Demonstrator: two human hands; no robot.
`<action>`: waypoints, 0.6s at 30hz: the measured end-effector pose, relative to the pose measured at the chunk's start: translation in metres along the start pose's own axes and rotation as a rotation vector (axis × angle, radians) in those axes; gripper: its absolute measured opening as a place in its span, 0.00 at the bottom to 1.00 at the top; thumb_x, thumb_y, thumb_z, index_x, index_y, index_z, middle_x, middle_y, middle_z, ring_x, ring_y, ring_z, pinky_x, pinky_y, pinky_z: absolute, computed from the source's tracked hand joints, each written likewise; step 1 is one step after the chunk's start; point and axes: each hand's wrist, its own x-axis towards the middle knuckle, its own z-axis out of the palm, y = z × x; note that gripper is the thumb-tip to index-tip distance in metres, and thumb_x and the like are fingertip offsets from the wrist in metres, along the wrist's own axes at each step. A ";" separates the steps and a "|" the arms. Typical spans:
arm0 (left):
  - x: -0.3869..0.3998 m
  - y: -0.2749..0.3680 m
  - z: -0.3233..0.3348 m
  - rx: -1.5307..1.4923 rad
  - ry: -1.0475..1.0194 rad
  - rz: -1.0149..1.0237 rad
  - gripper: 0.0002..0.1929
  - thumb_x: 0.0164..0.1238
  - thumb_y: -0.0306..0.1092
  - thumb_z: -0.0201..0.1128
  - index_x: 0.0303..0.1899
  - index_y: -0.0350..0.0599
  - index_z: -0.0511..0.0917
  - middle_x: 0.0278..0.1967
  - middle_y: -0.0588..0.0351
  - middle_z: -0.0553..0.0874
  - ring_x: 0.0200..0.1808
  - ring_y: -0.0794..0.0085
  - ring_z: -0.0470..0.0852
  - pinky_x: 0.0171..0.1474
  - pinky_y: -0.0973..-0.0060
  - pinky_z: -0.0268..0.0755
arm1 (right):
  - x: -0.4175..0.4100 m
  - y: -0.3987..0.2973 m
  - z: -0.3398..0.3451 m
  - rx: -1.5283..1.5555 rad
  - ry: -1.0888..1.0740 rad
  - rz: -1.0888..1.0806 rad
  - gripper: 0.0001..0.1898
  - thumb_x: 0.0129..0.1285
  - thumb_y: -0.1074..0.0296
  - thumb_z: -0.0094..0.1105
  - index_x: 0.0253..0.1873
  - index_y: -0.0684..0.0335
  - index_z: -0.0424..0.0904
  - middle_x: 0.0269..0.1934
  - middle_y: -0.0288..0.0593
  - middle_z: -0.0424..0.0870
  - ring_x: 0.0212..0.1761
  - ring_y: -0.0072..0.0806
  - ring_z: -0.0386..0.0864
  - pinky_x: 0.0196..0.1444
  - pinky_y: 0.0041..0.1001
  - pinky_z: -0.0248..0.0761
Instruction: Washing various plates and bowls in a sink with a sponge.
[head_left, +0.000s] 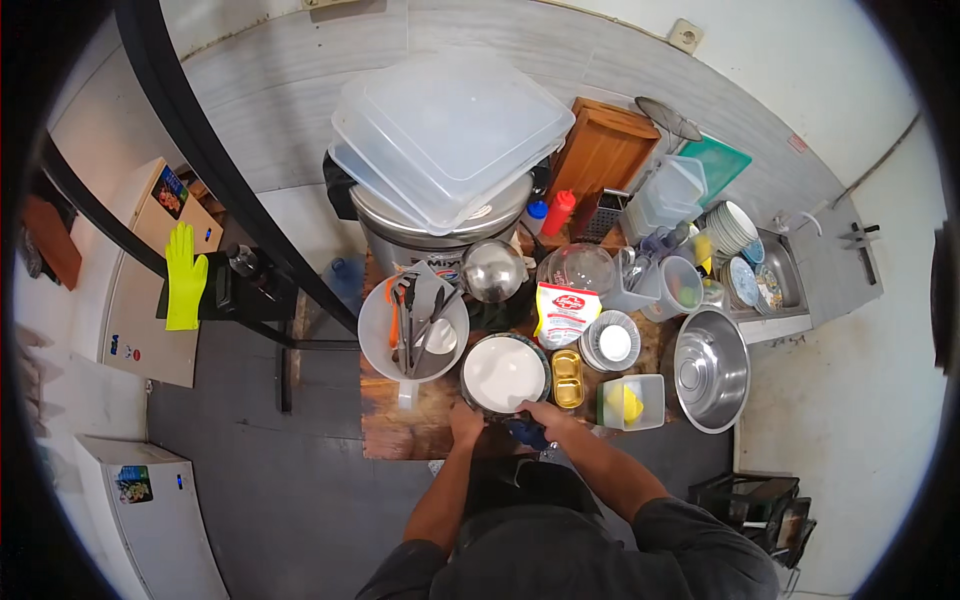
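A round white plate (506, 373) lies on top of a darker-rimmed stack of dishes (480, 406) at the table's near edge. My left hand (466, 422) grips the near left side of that stack, its fingertips hidden. At the near right, my right hand (549, 421) holds the rim, with the thumb over the white plate. A dark blue cloth (527, 433) hangs just below the dishes, beside my right hand. Close by on the right sits a gold two-part dish (568, 379). To the left, a translucent pitcher (407, 394) contains tongs and other utensils.
Behind stands a large steel rice cooker (382, 244) topped with clear plastic lids (465, 135). Rightward are a refill pouch (568, 313), small metal bowls (610, 341), a plastic tub with a yellow sponge (646, 401) and a steel basin (711, 371). A sink (793, 281) holds plates.
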 end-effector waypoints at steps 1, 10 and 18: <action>0.001 0.003 0.000 0.003 0.001 0.002 0.16 0.64 0.31 0.65 0.49 0.30 0.76 0.41 0.30 0.86 0.36 0.37 0.88 0.44 0.52 0.82 | -0.006 -0.001 0.000 0.051 -0.012 0.017 0.11 0.64 0.61 0.63 0.39 0.64 0.81 0.34 0.47 0.86 0.34 0.39 0.86 0.36 0.40 0.82; -0.013 0.039 -0.007 0.394 0.176 0.135 0.13 0.66 0.30 0.63 0.49 0.34 0.81 0.41 0.34 0.88 0.48 0.38 0.86 0.52 0.50 0.77 | -0.046 0.028 -0.045 0.016 0.064 -0.302 0.11 0.65 0.63 0.56 0.39 0.67 0.81 0.28 0.42 0.83 0.29 0.30 0.80 0.38 0.32 0.78; -0.056 0.023 -0.022 0.260 0.297 0.221 0.17 0.74 0.28 0.57 0.59 0.29 0.74 0.52 0.31 0.84 0.55 0.39 0.82 0.58 0.57 0.72 | -0.103 0.050 -0.071 0.030 0.047 -0.435 0.12 0.64 0.65 0.55 0.43 0.69 0.79 0.29 0.43 0.83 0.29 0.28 0.81 0.38 0.28 0.75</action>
